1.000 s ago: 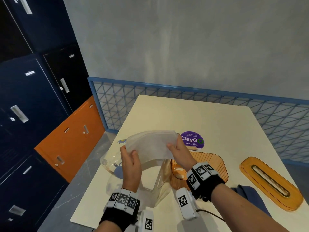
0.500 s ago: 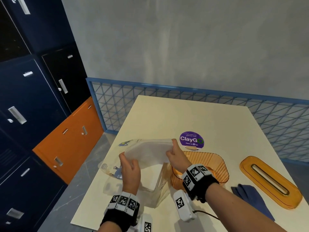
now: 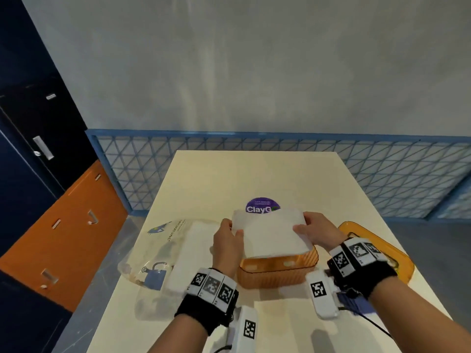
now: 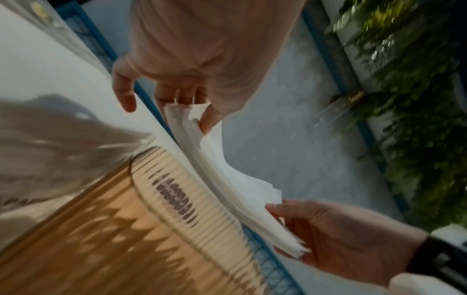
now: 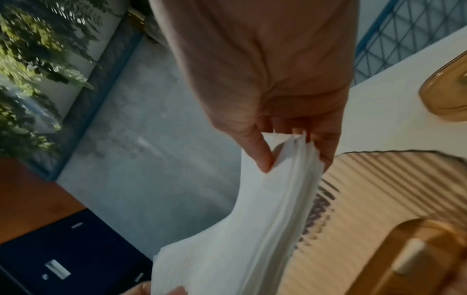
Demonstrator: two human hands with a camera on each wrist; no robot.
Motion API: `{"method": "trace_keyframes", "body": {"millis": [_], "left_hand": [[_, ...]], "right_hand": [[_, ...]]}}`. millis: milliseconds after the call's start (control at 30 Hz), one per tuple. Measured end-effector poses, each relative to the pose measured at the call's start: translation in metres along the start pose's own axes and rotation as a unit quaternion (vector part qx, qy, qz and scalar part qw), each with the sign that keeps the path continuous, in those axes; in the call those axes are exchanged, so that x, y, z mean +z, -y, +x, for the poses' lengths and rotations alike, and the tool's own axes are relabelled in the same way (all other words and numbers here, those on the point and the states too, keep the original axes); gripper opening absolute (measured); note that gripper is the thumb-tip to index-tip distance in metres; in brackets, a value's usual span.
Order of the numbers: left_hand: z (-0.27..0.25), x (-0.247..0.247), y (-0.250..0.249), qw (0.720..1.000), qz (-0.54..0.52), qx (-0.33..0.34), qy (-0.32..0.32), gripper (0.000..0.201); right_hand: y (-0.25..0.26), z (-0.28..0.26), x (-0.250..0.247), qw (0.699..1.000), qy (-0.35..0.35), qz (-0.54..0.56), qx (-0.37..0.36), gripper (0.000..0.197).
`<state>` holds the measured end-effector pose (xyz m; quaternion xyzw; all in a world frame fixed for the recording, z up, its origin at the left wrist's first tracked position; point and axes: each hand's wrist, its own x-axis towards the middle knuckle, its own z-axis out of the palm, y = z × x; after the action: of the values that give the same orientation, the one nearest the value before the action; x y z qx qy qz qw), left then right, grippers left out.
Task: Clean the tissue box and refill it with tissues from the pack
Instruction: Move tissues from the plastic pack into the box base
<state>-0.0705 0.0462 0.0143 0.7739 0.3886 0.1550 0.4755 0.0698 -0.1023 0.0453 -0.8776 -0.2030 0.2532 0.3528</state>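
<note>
The tissue stack (image 3: 270, 233) has come from above the clear pack (image 3: 163, 263) to over the orange tissue box (image 3: 277, 272); the left hand (image 3: 226, 244) pinches its left end, thumb on top, fingers beneath; the right hand (image 3: 314, 231) pinches the right end likewise; both forearms reach forward, palms facing inward; the stack sags between them.

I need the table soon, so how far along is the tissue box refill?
Done: lid off, lying right of the box. In hand: left hand and right hand hold a tissue stack over the open orange box. Left: seating it, closing the lid; more tissues remain in the pack.
</note>
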Motion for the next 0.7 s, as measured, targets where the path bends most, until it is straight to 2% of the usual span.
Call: {"method": "trace_keyframes", "body": {"millis": [67,167,300,433,567,700], "left_hand": [[0.000,0.014,0.004,0.995,0.099,-0.015,0.022,0.014],[0.001,0.026,0.009,0.975,0.219,0.006,0.038,0.019],[0.004,0.038,0.013,0.936,0.347,0.057,0.036,0.026],[0.002,0.046,0.013,0.900,0.422,0.102,0.038,0.029],[0.001,0.048,0.010,0.873,0.473,0.109,0.048,0.025],[-0.002,0.049,0.010,0.852,0.502,0.137,0.058,0.048]], "right_hand": [[-0.017,0.006,0.005,0.999,0.002,-0.048,0.019,0.015],[-0.030,0.012,0.016,0.991,0.003,-0.126,0.053,0.017],[-0.032,0.016,0.029,0.981,0.000,-0.181,0.069,0.033],[-0.027,0.017,0.038,0.974,-0.008,-0.208,0.084,0.037],[-0.025,0.016,0.044,0.966,0.013,-0.243,0.083,0.034],[-0.024,0.015,0.047,0.955,0.026,-0.284,0.085,0.036]]}}
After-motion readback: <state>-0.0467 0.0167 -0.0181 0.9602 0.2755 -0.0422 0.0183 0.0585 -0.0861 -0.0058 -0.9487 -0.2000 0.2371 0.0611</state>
